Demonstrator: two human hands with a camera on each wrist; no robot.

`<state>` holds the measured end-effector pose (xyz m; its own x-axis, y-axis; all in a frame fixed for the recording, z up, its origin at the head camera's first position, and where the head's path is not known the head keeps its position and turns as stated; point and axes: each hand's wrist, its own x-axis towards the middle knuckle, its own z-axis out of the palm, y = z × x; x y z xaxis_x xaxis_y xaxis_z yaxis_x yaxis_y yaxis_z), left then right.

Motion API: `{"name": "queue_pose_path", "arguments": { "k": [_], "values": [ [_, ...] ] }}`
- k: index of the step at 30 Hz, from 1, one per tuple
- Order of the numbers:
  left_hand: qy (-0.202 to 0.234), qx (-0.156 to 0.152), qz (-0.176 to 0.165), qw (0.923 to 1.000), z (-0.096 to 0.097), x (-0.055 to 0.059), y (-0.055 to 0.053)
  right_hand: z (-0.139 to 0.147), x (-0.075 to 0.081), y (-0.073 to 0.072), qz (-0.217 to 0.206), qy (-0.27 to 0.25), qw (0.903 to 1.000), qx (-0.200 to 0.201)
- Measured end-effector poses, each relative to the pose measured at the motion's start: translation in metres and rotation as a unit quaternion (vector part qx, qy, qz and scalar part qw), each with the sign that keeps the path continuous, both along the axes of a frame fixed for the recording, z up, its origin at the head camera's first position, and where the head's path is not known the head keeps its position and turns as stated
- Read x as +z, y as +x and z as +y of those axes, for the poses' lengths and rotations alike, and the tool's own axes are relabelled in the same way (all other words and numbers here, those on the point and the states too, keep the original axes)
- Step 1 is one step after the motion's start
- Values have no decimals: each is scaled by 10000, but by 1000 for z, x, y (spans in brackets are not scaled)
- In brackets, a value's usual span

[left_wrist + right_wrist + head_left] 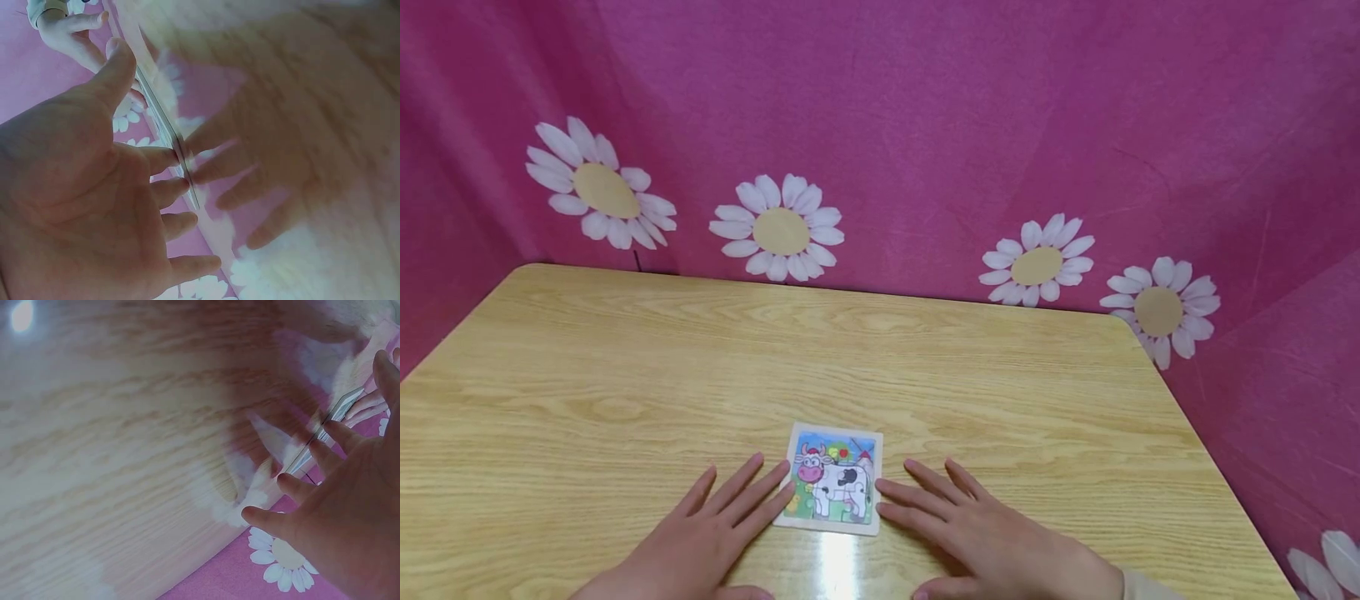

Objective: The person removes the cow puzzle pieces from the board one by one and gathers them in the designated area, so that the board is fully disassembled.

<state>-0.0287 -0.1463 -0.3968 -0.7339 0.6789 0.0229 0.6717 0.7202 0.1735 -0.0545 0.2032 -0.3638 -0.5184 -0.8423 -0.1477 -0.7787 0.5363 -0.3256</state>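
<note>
A small square jigsaw puzzle (832,479) with a cow picture and a pale wooden frame lies flat near the front of the table. My left hand (703,537) is spread with its fingertips at the puzzle's left edge. From the other side, my right hand (977,533) has two fingertips at the right edge, its fingers straight and apart. The left wrist view shows the left palm (75,194) beside the thin edge of the puzzle (165,128). In the right wrist view the right hand's fingers (325,456) lie along the puzzle's other side.
The wood-grain table (700,358) is glossy and reflects the hands in both wrist views. A pink cloth (895,150) printed with white daisies hangs behind the table's back edge and on both sides.
</note>
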Motion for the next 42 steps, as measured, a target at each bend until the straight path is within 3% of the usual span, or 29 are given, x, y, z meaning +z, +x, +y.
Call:
{"name": "queue_pose_path", "arguments": {
  "k": [4, 7, 13, 19, 25, 27, 33, 36, 39, 42],
  "values": [
    [16, -56, 304, 9995, -1, -4, 2, 1, 0, -1, -2, 15, 10000, 51],
    [121, -9, 217, 9997, -1, -6, 5, 2, 1, 0, -195, 77, 9998, 14],
    [161, -18, 84, 9998, 0, -6, 9, 5, 0, 3, -172, 76, 9998, 65],
    [159, 65, -306, 9994, 1, -4, 10, 6, 1, 6, -309, 226, 9993, -56],
    [185, -46, 130, 9997, 3, -8, 13, 6, 4, 8, -1049, 394, 9930, -360],
    [229, -46, 237, 9994, 3, -8, 13, 6, 4, 9, -1072, 414, 9926, -384],
    [199, -75, 150, 9997, 3, -10, 14, 7, 4, 10, -870, 435, 9949, -282],
    [165, -112, 274, 9994, 2, -10, 14, 8, 5, 8, -749, 399, 9962, -215],
    [105, -180, 607, 9979, 3, -10, 15, 10, 5, 7, -355, 264, 9990, -60],
    [80, -185, 667, 9976, 5, -9, 15, 11, 6, 6, 70, 110, 9999, 54]
  ]
}}
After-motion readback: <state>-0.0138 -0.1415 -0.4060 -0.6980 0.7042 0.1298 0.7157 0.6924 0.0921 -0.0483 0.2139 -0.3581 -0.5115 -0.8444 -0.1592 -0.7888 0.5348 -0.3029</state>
